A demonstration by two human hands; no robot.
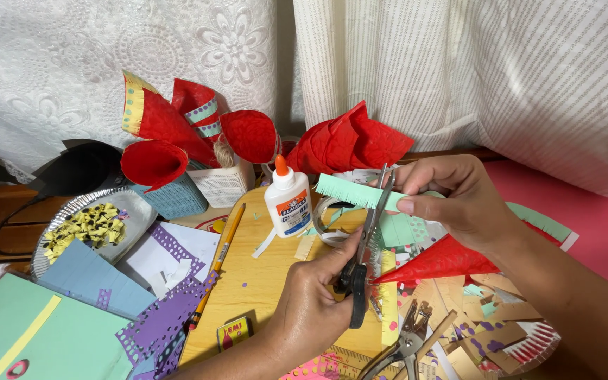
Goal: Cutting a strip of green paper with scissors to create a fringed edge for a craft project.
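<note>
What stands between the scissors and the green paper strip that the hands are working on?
Nothing visible. The left hand holds the scissors, and their blades already meet the fringed green paper strip, which the right hand holds above the table.

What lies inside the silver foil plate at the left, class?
Inside the silver foil plate sits a heap of small yellow paper pieces with dark marks. A blue sheet covers the plate's lower edge, so whatever lies there is hidden.
</note>
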